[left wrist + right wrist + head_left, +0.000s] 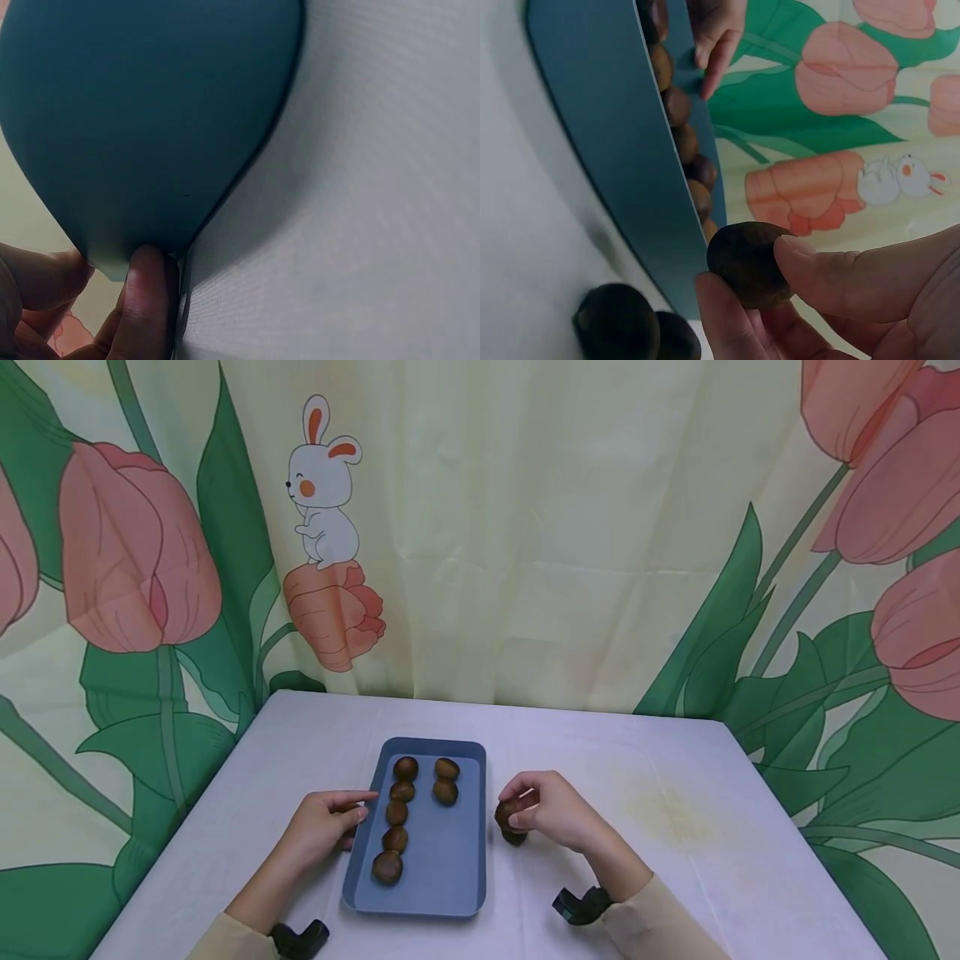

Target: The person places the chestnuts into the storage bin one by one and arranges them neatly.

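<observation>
A blue-grey tray [427, 906] lies on the table and bears glossy brown chestnuts. Several chestnuts [396, 812] form a column on its left side, and two more [446, 792] sit at the far right. My left hand [322, 828] holds the tray's left edge, with fingertips [146, 281] against its wall in the left wrist view. Just right of the tray, my right hand [555, 810] pinches a chestnut [746, 262] between thumb and fingers. Below it, two dark chestnuts [619, 322] rest on the table beside the tray, mostly covered by the hand in the head view.
A white cloth covers the table [660, 877], with a faint yellowish stain [675, 818] at right. Behind it hangs a curtain [525, 527] printed with tulips and a rabbit. Dark wrist cameras [583, 907] are strapped at both sleeves.
</observation>
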A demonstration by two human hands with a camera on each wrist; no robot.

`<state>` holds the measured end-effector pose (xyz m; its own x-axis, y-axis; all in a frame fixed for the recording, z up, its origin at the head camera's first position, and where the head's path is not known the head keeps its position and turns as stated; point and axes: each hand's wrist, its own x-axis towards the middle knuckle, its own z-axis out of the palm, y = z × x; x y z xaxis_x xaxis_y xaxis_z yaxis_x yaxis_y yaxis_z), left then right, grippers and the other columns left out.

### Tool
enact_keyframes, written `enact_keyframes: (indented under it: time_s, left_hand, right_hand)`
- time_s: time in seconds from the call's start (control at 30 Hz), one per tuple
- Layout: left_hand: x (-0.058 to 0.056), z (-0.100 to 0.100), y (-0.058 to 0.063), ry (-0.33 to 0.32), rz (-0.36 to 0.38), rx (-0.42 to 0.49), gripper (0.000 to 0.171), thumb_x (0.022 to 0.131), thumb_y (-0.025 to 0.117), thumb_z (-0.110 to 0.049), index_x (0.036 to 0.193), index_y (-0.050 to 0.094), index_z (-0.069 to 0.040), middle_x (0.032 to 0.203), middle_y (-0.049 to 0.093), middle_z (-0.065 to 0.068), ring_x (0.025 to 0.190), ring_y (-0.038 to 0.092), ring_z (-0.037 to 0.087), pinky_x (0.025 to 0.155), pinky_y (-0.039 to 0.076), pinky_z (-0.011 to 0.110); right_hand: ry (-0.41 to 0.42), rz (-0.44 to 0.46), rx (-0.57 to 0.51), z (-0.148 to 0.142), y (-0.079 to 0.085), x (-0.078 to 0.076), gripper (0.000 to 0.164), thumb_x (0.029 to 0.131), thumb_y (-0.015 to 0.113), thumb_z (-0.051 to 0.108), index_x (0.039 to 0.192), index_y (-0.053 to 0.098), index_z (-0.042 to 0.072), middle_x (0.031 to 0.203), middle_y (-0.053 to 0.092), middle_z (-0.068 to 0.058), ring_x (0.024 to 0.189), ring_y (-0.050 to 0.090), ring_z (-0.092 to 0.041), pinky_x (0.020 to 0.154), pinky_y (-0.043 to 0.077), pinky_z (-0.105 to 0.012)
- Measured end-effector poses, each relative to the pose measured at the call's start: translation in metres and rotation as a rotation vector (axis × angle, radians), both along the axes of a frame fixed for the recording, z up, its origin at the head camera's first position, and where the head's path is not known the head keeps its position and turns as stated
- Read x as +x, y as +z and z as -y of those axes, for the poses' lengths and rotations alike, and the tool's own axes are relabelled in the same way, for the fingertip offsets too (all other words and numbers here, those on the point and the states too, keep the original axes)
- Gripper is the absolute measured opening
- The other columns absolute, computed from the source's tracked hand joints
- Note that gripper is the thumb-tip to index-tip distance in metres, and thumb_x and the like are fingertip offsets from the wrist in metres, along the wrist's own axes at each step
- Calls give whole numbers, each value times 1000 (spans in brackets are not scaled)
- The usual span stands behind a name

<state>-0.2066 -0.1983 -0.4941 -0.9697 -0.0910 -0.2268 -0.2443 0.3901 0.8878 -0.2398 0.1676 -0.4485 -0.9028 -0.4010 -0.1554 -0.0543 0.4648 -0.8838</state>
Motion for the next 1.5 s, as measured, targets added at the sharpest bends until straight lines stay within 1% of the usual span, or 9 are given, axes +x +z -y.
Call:
enact_keyframes:
  time_s: [0.2,0.37,0.6,0.87,1.07,1.2,1.37,1.5]
  left_hand:
    - [-1,-1,1,5,4,3,29,102,71,-7,130,79,-11,124,76,18,85,70,15,65,62,31]
    - [0,-1,3,-2,-5,1,29,101,71,-5,129,79,-9,126,76,19,86,70,15,65,63,30]
    - [0,-1,2,3,-4,15,29,102,71,-5,130,79,-9,125,76,19,85,71,15,66,63,31]
    - [-1,0,-1,8,2,20,30,102,71,-6,130,79,-9,123,76,18,83,72,15,65,63,31]
    - [-1,0,-1,2,8,15,30,102,70,-7,131,78,-10,125,76,18,85,71,15,66,63,31]
    - [-1,0,-1,2,6,22,30,102,70,-7,131,78,-9,125,75,18,85,71,15,66,63,31]
    - [-1,1,-1,-2,10,28,30,102,70,-7,131,78,-9,128,75,19,86,72,14,66,64,31]
    - [-1,1,-2,0,13,28,30,102,71,-8,131,79,-10,131,75,20,87,72,15,66,64,31]
  right_hand:
    - [37,-26,-24,17,1,-4,24,89,75,-9,109,77,4,103,77,-12,89,71,-19,78,66,-34]
    - [57,-54,-24,34,0,-8,23,87,76,-7,106,77,5,103,78,-11,87,72,-17,75,64,-31]
    - [81,-129,52,57,-6,-14,22,88,81,-3,104,80,13,99,76,-3,85,69,-16,72,60,-30]
    - [101,-152,91,79,-9,-15,21,87,83,-1,100,81,15,99,75,-1,81,71,-15,69,59,-31]
    - [105,-176,142,88,-12,-16,22,86,83,-1,100,81,16,98,76,1,82,69,-15,67,57,-30]
    - [122,-212,180,91,-15,-18,22,86,84,-1,102,82,14,100,76,3,83,68,-13,70,57,-29]
    - [136,-228,225,91,-16,-19,23,86,85,0,101,82,17,99,75,6,83,67,-9,74,58,-29]
    - [150,-242,246,92,-16,-19,23,85,86,-1,100,81,17,98,75,5,82,65,-8,73,58,-28]
